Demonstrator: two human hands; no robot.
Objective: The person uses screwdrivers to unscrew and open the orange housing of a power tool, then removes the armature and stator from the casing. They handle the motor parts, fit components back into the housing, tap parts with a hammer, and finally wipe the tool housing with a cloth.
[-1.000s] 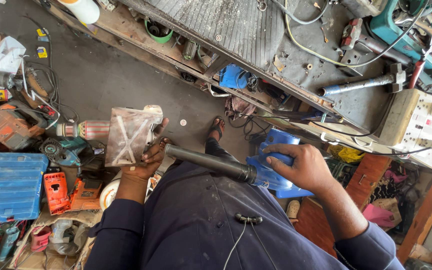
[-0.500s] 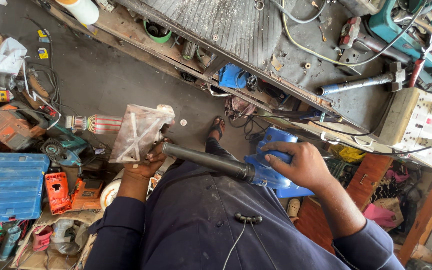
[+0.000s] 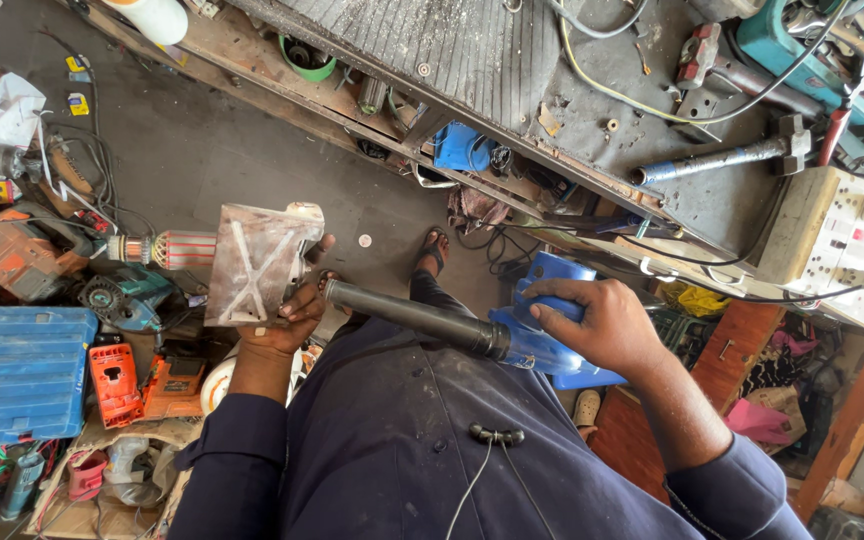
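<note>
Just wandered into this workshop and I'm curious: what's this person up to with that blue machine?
A seated person grips a blue blower with the right hand; its black nozzle points at a flat metal piece held up in the left hand. Power tools, among them an orange tool, and a blue case crowd the floor.

The right hand [image 3: 602,325] hides the blue blower's [image 3: 552,345] grip; the picture's left edge cuts off the blue case [image 3: 12,370]; the left hand's [image 3: 292,315] palm lies behind the metal plate [image 3: 257,262].
</note>
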